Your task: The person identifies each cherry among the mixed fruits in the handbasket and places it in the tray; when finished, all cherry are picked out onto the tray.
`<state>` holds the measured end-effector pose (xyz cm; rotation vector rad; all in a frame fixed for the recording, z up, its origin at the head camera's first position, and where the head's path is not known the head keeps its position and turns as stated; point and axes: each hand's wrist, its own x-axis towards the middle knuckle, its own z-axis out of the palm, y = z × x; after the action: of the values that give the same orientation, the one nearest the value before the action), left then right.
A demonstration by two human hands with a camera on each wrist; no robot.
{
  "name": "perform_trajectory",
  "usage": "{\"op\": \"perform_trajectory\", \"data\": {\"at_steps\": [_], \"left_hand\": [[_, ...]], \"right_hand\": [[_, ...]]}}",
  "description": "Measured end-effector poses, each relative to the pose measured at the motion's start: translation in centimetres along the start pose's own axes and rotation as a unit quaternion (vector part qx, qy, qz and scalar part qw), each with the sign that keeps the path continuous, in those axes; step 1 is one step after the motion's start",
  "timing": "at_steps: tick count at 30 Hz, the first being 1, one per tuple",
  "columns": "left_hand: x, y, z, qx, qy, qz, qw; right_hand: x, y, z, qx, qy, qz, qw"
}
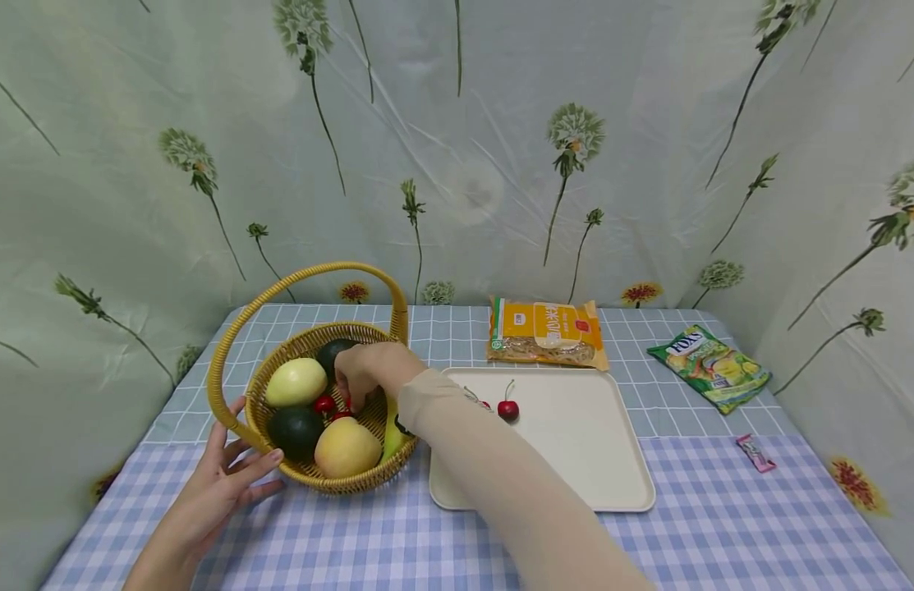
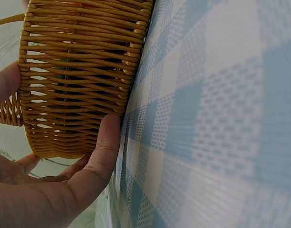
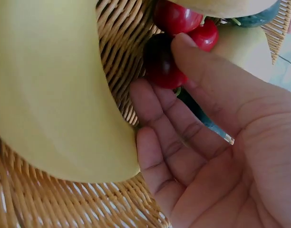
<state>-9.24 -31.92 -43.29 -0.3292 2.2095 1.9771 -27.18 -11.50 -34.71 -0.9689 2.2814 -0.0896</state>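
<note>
A round wicker basket with a tall arched handle stands on the left of the table. My left hand touches its left side, fingers spread and mostly straight, thumb at the rim. Inside the basket, my right hand pinches a dark red cherry between thumb and fingers. Red cherries lie right beside it. Around them sit a peach, a pale green fruit, dark green avocado-like fruits and a yellow banana-like fruit.
A cream tray with cherries on it stands right of the basket, partly under my right forearm. Behind it lies an orange snack bag. A green candy bag and small pink wrapped candy lie at the right.
</note>
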Motion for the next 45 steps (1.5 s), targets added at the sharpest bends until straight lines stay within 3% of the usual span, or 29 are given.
{"op": "perform_trajectory", "data": {"at_steps": [6,11,17,22,28,33,45], "left_hand": [[0.0,0.1,0.1,0.001,0.000,0.000,1.0000],[0.0,0.0,0.1,-0.002,0.000,0.003,1.0000],[0.1,0.0,0.0,-0.004,0.000,0.006,1.0000],[0.1,0.1,0.0,-0.003,-0.002,0.007,1.0000],[0.1,0.0,0.0,-0.005,-0.002,0.011,0.9999],[0.0,-0.1,-0.1,-0.011,-0.001,0.010,0.9999],[0.0,0.0,0.0,-0.008,0.000,0.005,1.0000]], "right_hand": [[-1.1,1.0,-0.1,0.022,0.036,-0.032,0.9986],[-1.9,2.1,-0.2,-0.001,0.077,-0.065,0.9950],[-3.3,3.2,-0.7,-0.008,0.089,-0.096,0.9913],[-5.0,4.4,-1.0,0.015,0.103,-0.131,0.9859],[-7.2,6.2,-0.6,0.078,0.104,-0.162,0.9783],[-9.0,7.8,0.0,0.110,0.116,-0.168,0.9727],[-12.7,12.1,2.2,0.157,0.154,-0.136,0.9661]]}}
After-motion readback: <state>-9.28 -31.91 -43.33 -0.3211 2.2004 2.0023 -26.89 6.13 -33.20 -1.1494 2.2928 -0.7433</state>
